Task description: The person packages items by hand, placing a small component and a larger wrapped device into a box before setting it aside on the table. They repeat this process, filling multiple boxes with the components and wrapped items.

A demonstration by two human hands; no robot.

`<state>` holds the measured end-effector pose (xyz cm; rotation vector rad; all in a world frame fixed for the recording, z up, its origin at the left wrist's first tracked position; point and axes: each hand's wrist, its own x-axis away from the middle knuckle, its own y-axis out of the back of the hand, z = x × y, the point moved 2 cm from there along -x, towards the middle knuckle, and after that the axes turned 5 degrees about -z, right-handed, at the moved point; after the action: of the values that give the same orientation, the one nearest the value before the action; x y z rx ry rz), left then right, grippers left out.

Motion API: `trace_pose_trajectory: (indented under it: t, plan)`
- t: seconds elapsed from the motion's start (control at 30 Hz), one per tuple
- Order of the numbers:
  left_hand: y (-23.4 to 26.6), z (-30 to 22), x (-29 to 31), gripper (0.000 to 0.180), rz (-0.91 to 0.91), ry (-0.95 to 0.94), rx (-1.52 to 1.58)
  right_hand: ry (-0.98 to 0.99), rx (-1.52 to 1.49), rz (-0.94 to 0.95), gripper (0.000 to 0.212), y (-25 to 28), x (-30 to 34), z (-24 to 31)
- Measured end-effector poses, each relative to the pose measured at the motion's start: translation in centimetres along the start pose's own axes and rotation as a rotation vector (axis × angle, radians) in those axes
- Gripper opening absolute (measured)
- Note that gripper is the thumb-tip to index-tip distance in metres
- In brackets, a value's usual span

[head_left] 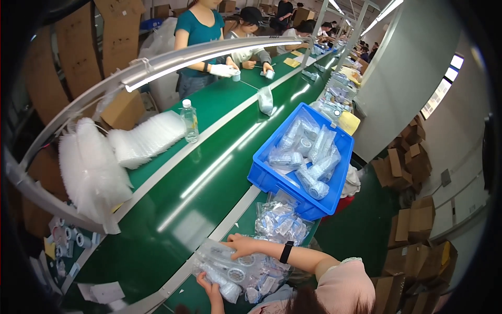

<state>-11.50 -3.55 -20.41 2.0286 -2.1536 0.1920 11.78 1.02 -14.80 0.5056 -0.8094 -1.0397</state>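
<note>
Beside right hand [242,246], indistinct bagfuls [281,224]

Clear plastic bags [215,252] of pale parts [236,274], beside metal rail [230,222]

Pale pink short sleeve [346,288] with whitish frilled trim [352,260], black wristband [286,252] on the right, bare hands [241,246].

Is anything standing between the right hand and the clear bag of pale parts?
Nothing visible: the right hand touches the clear bag at its upper side, the left hand at its lower left.
</note>
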Motion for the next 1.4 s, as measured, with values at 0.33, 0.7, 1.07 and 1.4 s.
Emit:
trace_pose_trajectory:
  t: [0.33, 0.7, 1.07, 1.4]
  plan:
    - [1.2, -1.2, 2.8, 0.063, -0.066, -0.278, -0.618, 0.049, 0.113, -0.212, 0.049, -1.5, -0.4, -2.2]
    - [2.9, -2.5, 7.6, 0.054, 0.148, -0.133, -0.324, 0.032, 0.082, -0.526, 0.055, -2.4, 3.2, 1.7]
    - [16.7, -1.5, 14.9, 0.046, -0.196, -0.053, -0.726, 0.277, -0.077, -0.756, 0.053, -4.4, 6.1, 10.6]
    - [13.6, -0.4, 17.3, 0.054, -0.160, 0.162, -1.159, 0.245, 0.328, -0.179, 0.056, -11.4, 6.2, 12.9]
